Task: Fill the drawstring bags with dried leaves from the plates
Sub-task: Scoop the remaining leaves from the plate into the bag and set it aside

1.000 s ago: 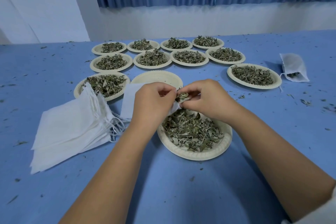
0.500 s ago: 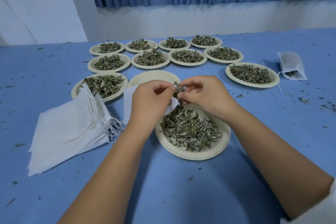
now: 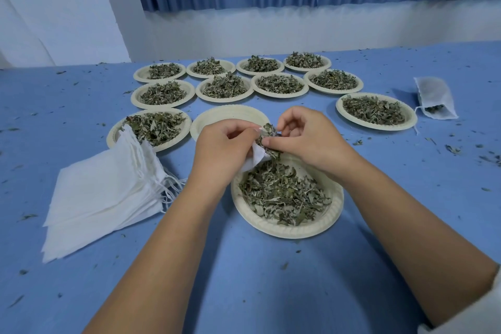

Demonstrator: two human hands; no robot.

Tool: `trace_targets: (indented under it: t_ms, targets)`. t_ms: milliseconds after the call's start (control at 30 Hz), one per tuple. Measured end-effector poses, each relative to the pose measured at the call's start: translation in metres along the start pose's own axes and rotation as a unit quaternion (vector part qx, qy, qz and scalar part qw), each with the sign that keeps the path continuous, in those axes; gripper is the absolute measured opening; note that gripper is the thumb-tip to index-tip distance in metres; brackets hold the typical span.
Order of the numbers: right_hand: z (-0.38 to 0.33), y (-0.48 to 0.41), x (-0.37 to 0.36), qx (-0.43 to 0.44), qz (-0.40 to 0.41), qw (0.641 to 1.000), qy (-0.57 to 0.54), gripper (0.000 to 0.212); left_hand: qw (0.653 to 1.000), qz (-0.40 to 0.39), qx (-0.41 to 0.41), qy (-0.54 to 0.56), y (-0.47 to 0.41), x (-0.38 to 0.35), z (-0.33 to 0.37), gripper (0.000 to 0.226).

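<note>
My left hand [image 3: 225, 148] grips a white drawstring bag [image 3: 256, 156] at its mouth, just above the near plate [image 3: 333, 214] of dried leaves. My right hand [image 3: 306, 138] pinches a tuft of dried leaves [image 3: 268, 134] at the bag's opening. Most of the bag is hidden behind my left hand. A stack of flat white bags [image 3: 105, 192] lies to the left with strings trailing toward my left forearm.
An empty plate [image 3: 230, 115] sits behind my hands. Several plates of leaves [image 3: 225, 87] stand in rows farther back, one [image 3: 375, 111] off to the right. A partly filled bag [image 3: 435, 97] lies at far right. Leaf crumbs dot the blue table [image 3: 244, 279].
Both hands rose slightly above the plate. The right hand's fingers spread while its thumb and forefinger keep pushing leaves at the bag's mouth.
</note>
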State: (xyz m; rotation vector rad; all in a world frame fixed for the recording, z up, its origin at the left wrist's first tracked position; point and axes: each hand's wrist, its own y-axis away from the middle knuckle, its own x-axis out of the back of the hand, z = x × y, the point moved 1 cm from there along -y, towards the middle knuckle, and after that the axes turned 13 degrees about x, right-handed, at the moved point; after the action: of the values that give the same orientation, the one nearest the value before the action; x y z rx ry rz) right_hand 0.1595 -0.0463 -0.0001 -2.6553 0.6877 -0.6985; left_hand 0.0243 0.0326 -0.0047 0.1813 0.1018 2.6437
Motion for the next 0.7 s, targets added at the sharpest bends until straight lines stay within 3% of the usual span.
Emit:
trace_targets:
  t_ms: [100, 233, 333, 533, 700]
  targets:
    - [0.004, -0.002, 0.003, -0.069, -0.001, 0.998, 0.003, 0.038, 0.999, -0.019, 0.008, 0.03, 0.003, 0.0, 0.003, 0.017]
    - [0.005, 0.0, 0.001, -0.191, -0.066, 0.97, -0.137, 0.041, 0.999, -0.038, -0.004, 0.025, 0.005, -0.001, 0.005, 0.017]
    - [0.006, 0.0, -0.003, -0.189, -0.048, 0.966, -0.169, 0.029, 0.999, -0.021, -0.025, -0.017, 0.001, -0.001, 0.001, 0.018]
    - [0.008, 0.004, -0.011, -0.163, 0.013, 0.986, -0.01, 0.034, 0.986, -0.023, -0.095, -0.134, 0.005, -0.006, -0.001, 0.022]
    - [0.001, 0.0, -0.002, -0.181, 0.01, 0.965, -0.192, 0.042, 0.991, 0.04, -0.09, -0.095, 0.0, 0.0, 0.001, 0.026]
